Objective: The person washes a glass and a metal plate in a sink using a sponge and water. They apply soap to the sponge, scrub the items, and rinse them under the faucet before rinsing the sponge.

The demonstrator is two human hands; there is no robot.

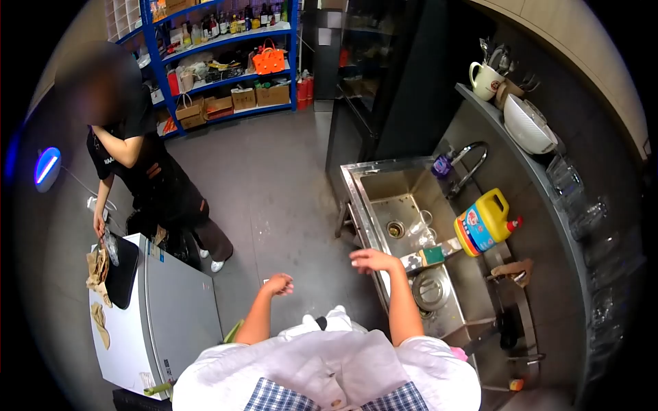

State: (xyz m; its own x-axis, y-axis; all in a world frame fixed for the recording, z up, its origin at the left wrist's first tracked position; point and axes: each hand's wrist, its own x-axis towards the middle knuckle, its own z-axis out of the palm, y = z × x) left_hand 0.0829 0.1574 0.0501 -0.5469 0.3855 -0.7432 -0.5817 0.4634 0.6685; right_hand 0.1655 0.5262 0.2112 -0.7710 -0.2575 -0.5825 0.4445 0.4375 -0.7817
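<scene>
My left hand [278, 283] hangs in front of me over the grey floor, its fingers curled in and nothing in it. My right hand [373, 260] is raised near the front rim of the steel sink [363, 179], fingers spread and empty, just left of a green sponge [432, 255] on the sink's ledge. A round metal lid [430, 290] lies on the counter below that hand. A yellow detergent jug [482, 224] with a red pump stands beside the basin. The tap [471, 162] arches over the sink's far side.
Another person in black [140, 164] stands at the left, a hand on things atop a white chest freezer [161, 322]. Blue shelves [226, 61] with boxes and bottles fill the back. A wall shelf holds a mug [485, 79], bowls [529, 125] and glasses.
</scene>
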